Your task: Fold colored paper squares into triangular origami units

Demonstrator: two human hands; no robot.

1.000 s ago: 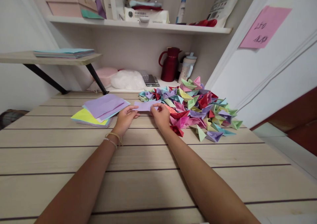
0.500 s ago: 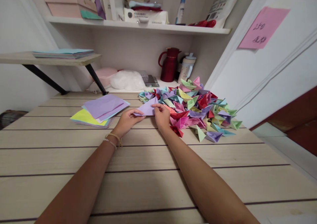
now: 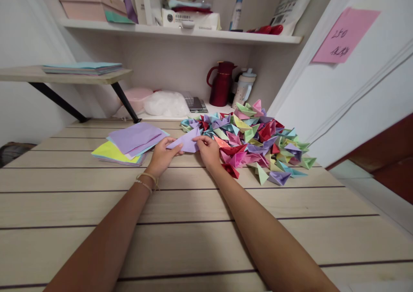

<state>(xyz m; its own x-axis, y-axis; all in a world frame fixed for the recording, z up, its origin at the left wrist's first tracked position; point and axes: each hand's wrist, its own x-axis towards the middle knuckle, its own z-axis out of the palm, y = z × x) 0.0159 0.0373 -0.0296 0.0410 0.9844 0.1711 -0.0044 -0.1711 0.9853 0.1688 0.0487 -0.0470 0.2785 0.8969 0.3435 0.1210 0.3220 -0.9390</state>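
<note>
- Paper, purple, folded to a roughly triangular shape; located between both hands, over the far part of the bench. Contact with the bench: cannot tell.
- Left hand: pinching the paper's left end, thumb on the near face. Two bands at the wrist.
- Right hand: thumb and fingers pinching the paper's right edge; boats close by on its right.
- Boats: many, folded, mixed colours, heaped on the bench to the right of the paper.
- Sheets: loose stack left of the left hand, purple uppermost, yellow showing at the near left.
- Jug: dark red, upright behind the boats, beside a pale cup.
- Note: pink, on the right wall, handwritten "250".
</note>
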